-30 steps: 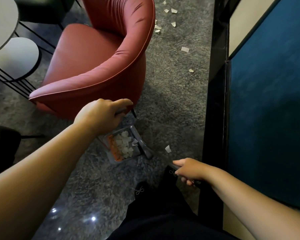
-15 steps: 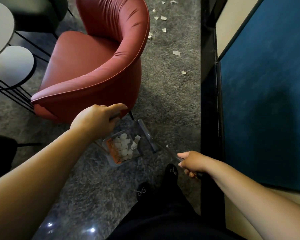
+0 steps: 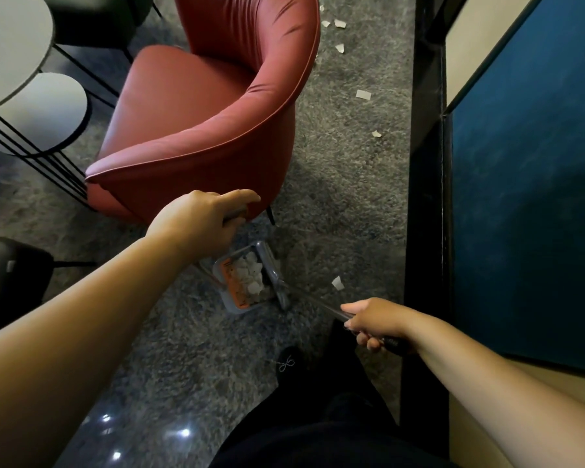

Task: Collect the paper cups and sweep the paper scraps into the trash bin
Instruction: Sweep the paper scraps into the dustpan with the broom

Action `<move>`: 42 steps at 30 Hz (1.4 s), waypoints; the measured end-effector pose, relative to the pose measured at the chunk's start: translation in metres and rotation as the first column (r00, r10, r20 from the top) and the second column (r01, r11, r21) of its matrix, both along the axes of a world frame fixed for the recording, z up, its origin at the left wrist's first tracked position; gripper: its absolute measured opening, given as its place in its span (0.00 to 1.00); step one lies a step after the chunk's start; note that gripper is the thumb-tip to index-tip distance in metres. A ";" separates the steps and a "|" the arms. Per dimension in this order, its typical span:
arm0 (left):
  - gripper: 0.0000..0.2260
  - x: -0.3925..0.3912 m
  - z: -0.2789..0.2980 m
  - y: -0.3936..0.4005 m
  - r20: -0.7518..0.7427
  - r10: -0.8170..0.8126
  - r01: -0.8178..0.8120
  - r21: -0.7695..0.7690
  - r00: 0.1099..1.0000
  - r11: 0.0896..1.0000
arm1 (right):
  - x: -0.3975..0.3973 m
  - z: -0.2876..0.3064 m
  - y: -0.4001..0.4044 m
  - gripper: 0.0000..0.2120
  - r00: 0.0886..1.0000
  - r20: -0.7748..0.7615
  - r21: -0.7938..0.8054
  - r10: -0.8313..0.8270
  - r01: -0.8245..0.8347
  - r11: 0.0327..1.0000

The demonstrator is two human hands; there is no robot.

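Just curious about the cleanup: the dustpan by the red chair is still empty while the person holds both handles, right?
Not quite. In the head view the dustpan by the red chair already holds a pile of white paper scraps. The rest stands: the left hand grips its handle and the right hand grips the broom handle.

Left hand (image 3: 200,224) covers most of dustpan handle (image 3: 234,213); dustpan (image 3: 247,282) near edge hidden by wrist. Broom head (image 3: 277,282) blurred, bristles unclear. Broom stick end hidden inside right hand (image 3: 374,319). Red chair (image 3: 200,130) and desk (image 3: 11,45) cut off by top edge
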State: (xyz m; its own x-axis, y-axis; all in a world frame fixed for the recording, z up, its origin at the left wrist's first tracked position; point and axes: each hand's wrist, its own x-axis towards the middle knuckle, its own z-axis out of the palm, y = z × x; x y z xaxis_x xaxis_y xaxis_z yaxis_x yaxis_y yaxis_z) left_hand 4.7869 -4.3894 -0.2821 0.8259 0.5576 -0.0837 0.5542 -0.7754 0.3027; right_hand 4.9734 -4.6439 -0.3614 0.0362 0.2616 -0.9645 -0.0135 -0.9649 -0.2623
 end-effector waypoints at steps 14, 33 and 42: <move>0.22 -0.020 0.011 0.001 0.077 0.014 -0.013 -0.018 0.997 1.000 | 0.014 0.043 -0.018 0.26 0.991 0.129 0.067 -0.023 0.015 0.998; 0.21 0.008 0.003 -0.005 0.002 -0.008 0.008 -0.069 1.000 0.998 | 0.034 0.022 -0.055 0.27 0.933 0.193 -0.007 -0.304 0.311 0.950; 0.21 0.003 -0.001 -0.007 0.007 -0.012 0.013 -0.046 1.000 0.999 | 0.014 -0.009 -0.041 0.29 0.966 0.112 0.024 -0.232 0.231 0.973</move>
